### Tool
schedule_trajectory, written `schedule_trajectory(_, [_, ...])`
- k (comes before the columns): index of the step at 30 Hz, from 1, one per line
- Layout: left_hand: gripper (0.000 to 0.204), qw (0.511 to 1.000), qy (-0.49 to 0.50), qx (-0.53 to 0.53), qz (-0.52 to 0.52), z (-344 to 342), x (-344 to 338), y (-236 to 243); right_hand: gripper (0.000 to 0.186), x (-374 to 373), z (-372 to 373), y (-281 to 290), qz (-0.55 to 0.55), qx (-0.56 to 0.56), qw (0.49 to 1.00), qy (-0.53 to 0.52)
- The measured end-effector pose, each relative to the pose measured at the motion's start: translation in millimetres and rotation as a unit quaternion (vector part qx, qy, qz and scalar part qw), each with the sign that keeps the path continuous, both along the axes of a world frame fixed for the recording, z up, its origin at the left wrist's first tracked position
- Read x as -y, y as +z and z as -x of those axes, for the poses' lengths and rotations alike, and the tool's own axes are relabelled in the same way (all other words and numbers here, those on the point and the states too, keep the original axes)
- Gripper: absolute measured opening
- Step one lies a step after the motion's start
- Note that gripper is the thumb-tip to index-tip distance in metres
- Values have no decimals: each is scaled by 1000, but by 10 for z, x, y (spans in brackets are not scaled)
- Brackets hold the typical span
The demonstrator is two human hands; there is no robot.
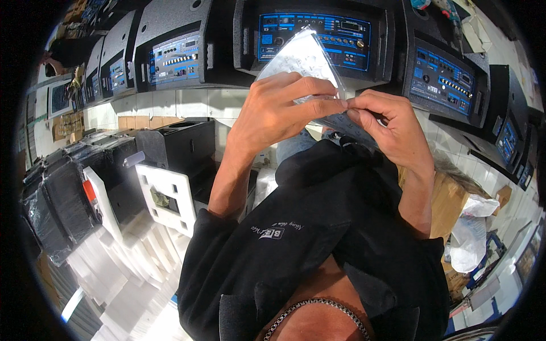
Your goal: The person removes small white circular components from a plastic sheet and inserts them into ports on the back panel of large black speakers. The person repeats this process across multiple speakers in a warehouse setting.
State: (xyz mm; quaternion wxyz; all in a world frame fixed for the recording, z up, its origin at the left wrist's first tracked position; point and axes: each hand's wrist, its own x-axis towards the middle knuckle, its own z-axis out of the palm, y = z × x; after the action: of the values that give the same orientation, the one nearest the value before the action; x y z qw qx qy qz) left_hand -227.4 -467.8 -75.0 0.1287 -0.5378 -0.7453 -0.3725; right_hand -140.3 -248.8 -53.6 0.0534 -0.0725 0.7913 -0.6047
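A clear plastic bag with a white printed sheet in it is held up in front of my chest, its pointed corner upward. My left hand grips it from the left, fingers bent across its front. At the bag's right edge, my right hand pinches with thumb and forefinger, close against the left fingertips. Whether anything small sits between those fingertips is too hidden to tell. Just beyond the bag stands a black speaker cabinet with a blue-trimmed control panel, which the bag partly covers.
More speaker cabinets with similar panels line up left and right. White foam pieces and black plastic-wrapped boxes are stacked at left. A cardboard box and crumpled white plastic lie at right. A drill-like tool rests at top right.
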Motion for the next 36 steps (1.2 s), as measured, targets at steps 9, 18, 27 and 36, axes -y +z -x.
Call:
schedule_trajectory(9, [27,1000,0,6,-6,11,-9,7,16,-16,22,28,-8,16,1000,11])
schedule_trajectory(18, [19,999,-22,35,-8,82,11,-74,16,-83,37,-24,-40,28,999,-5])
schedule_trajectory(27, [16,916,65,395,-2,245,16,-175,17,-397,-190,-387,-166,45,984,-54])
schedule_trajectory(36, [17,894,121,394,175,1103,-100,-1030,15,-344,-606,-929,-238,85,967,-32])
